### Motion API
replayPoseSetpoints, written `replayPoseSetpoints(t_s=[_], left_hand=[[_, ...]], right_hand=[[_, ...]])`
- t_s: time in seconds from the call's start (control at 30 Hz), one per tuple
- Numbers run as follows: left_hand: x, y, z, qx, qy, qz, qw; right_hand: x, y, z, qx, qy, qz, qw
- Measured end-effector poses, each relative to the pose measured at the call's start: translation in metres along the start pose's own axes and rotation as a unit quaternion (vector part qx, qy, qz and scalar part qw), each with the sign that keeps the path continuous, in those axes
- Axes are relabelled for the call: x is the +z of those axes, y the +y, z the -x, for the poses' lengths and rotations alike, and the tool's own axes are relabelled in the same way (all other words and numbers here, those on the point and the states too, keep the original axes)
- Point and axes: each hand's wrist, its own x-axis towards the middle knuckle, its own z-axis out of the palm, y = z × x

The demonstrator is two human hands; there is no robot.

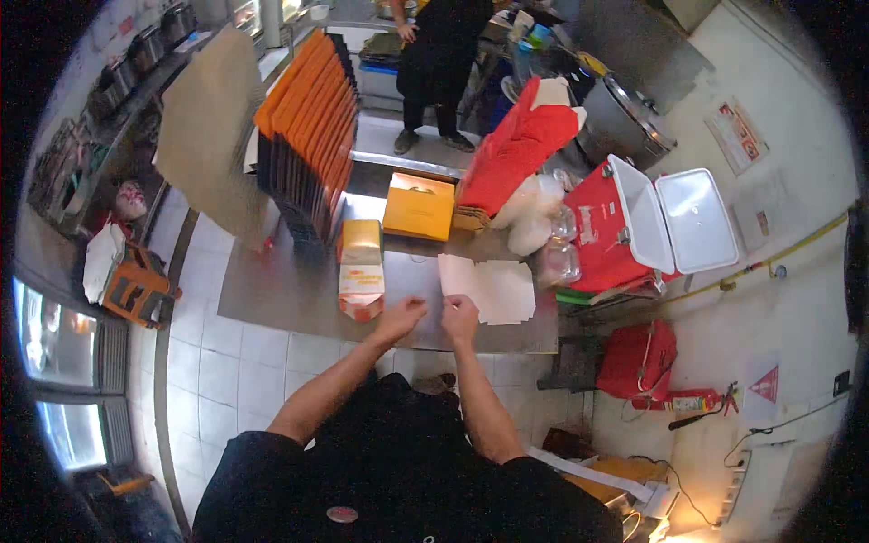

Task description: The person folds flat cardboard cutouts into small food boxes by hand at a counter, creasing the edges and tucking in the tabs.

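My right hand (460, 319) is closed at the lower left corner of an unfolded white cardboard box (504, 288), which lies opened out on the steel table and shows a crease. My left hand (401, 319) is just left of it, fingers curled together above the table's near edge; anything inside them is too small to make out. Beside the left hand stands a folded white and orange carton (362, 283), with a yellow box (362, 240) right behind it. Farther back is a larger yellow-orange box (419, 206).
A tall row of orange and black folded cartons (308, 118) stands at the table's back left, near a large brown cardboard sheet (213, 136). Clear plastic containers (559, 253), a red bag (525, 136) and an open red cooler (611, 226) crowd the right. Another person (444, 63) stands beyond the table.
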Motion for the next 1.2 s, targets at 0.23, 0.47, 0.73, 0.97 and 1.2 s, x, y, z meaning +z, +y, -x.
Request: replayPoseSetpoints(t_s=[0.23, 0.47, 0.73, 0.97, 1.2], left_hand=[[0.033, -0.026, -0.022, -0.027, -0.15, 0.416, 0.897], [0.029, -0.023, -0.012, -0.109, -0.221, 0.295, 0.923], [0.03, 0.012, 0.02, -0.101, -0.083, 0.325, 0.937], [0.02, -0.002, 0.002, 0.295, 0.219, -0.19, 0.911], [0.034, 0.029, 0.005, 0.18, 0.126, -0.079, 0.972]], right_hand=[[-0.011, 0.012, 0.028, 0.036, -0.112, -0.264, 0.957], [-0.036, 0.003, 0.024, 0.049, -0.161, -0.262, 0.95], [-0.051, 0.003, 0.02, 0.083, -0.251, -0.368, 0.892], [-0.039, 0.006, 0.006, -0.007, 0.057, -0.09, 0.994], [-0.036, -0.011, 0.005, -0.013, 0.027, -0.106, 0.994]])
